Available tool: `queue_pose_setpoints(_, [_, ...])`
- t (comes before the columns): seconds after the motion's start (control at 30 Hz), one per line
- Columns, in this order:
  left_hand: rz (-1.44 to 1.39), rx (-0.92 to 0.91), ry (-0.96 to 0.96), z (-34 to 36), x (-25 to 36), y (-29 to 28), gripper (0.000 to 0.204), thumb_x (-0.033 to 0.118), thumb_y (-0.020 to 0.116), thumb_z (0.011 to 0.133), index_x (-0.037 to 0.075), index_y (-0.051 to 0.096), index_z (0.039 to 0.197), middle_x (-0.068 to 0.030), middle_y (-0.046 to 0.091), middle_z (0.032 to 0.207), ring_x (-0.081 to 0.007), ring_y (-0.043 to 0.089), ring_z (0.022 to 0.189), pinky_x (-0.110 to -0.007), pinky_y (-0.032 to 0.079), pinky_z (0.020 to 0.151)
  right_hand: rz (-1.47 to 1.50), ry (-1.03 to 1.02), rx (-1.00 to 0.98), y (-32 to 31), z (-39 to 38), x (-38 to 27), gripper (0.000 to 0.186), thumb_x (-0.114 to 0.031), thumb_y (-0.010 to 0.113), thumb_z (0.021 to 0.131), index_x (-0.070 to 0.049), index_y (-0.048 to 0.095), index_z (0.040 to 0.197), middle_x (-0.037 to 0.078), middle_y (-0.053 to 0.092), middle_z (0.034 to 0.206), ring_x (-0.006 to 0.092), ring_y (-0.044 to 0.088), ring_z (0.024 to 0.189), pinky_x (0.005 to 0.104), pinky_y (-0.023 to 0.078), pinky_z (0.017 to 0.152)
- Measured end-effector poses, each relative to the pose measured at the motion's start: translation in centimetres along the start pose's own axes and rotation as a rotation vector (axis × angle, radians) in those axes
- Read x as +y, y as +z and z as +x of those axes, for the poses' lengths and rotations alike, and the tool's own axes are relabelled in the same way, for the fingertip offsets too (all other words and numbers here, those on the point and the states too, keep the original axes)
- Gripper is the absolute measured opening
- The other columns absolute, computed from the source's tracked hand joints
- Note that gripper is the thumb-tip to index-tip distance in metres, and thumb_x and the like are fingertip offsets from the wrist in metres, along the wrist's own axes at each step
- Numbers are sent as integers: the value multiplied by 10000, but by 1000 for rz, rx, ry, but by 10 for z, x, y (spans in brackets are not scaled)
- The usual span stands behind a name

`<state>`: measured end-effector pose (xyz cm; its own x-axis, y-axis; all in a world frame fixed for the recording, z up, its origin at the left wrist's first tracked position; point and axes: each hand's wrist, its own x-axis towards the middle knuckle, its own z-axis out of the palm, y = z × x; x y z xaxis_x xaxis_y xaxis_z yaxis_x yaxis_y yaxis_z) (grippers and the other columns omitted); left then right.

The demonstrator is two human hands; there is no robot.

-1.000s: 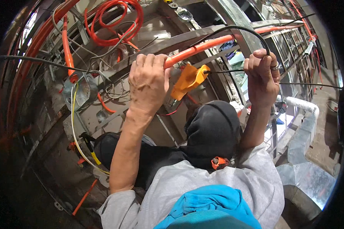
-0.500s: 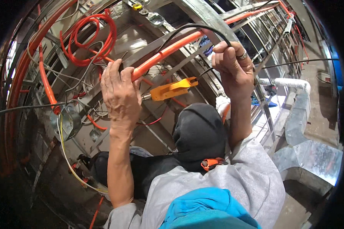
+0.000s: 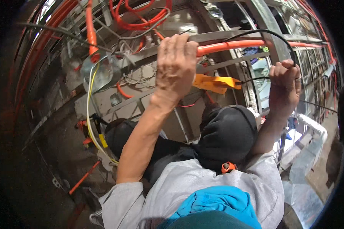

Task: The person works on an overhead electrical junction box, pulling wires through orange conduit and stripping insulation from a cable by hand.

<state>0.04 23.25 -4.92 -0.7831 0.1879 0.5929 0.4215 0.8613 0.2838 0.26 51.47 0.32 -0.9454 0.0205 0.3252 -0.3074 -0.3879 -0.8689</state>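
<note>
My left hand [image 3: 175, 68] is wrapped over one end of an orange conduit [image 3: 235, 45], its fingers together and curled over the far side. The conduit runs off to the right across the metal framing. To the right, my right hand [image 3: 286, 86] pinches a thin black cable [image 3: 281, 36] between thumb and fingers. This cable arcs above the conduit and down into the pinch. Just below the conduit, between my hands, is a yellow-orange tool [image 3: 218, 84] with a slotted end; my left hand partly hides it. How it is held up cannot be seen.
At left, a metal junction box [image 3: 103, 72] has white and yellow wires [image 3: 89, 99] hanging from it. Coiled orange tubing [image 3: 141, 23] lies beyond my left hand. Steel framing [image 3: 271, 26] crosses the far side. Silver ducting [image 3: 307, 160] stands at right. My knees [image 3: 229, 126] are below my hands.
The view has turned, so both hands and the conduit sit further right and the conduit looks more level. Both hands keep their holds on the conduit and black cable.
</note>
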Motion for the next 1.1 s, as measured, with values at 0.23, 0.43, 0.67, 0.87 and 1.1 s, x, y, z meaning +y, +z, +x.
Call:
queue_pose_setpoints(0.23, [16, 25, 6, -5, -4, 1, 259, 118, 740, 804, 56, 613, 1021, -165, 624, 1193, -361, 601, 1139, -519, 445, 1031, 9, 53, 38, 10, 9, 14, 288, -196, 535, 1080, 45, 653, 1184, -66, 329, 700, 74, 283, 650, 269, 259, 618])
queue_pose_setpoints(0.43, [-5, 54, 3, -5, 0, 3, 172, 100, 652, 824, 48, 611, 983, -175, 613, 1168, -357, 597, 1148, -543, 431, 1047, 37, 69, -32, 6, 8, 4, 321, -214, 546, 1074, 81, 616, 1182, -47, 325, 731, 83, 296, 685, 275, 290, 663])
queue_pose_setpoints(0.67, [-45, 65, -21, -3, 2, 3, 162, 108, 685, 819, 51, 619, 956, -169, 613, 1161, -348, 596, 1150, -529, 426, 1056, 22, 87, 199, 3, -5, -8, 294, -182, 568, 1061, 80, 635, 1177, -43, 363, 699, 83, 301, 636, 267, 261, 601])
queue_pose_setpoints(0.87, [-104, 3, -65, 1, 1, -9, 476, 131, 813, 787, 41, 589, 1197, -171, 644, 1192, -350, 613, 1136, -494, 441, 1046, -42, 153, 248, -19, -32, -22, 334, -216, 588, 1052, 98, 631, 1156, -66, 329, 679, 66, 288, 618, 248, 245, 585])
queue_pose_setpoints(1.1, [-1, -26, 23, -5, -3, -5, 573, 133, 825, 774, -16, 552, 1255, -206, 621, 1254, -378, 614, 1181, -508, 446, 1078, -58, 200, 265, -32, -59, -18, 295, -197, 570, 1064, 83, 646, 1121, -59, 367, 678, 66, 317, 607, 252, 253, 568])
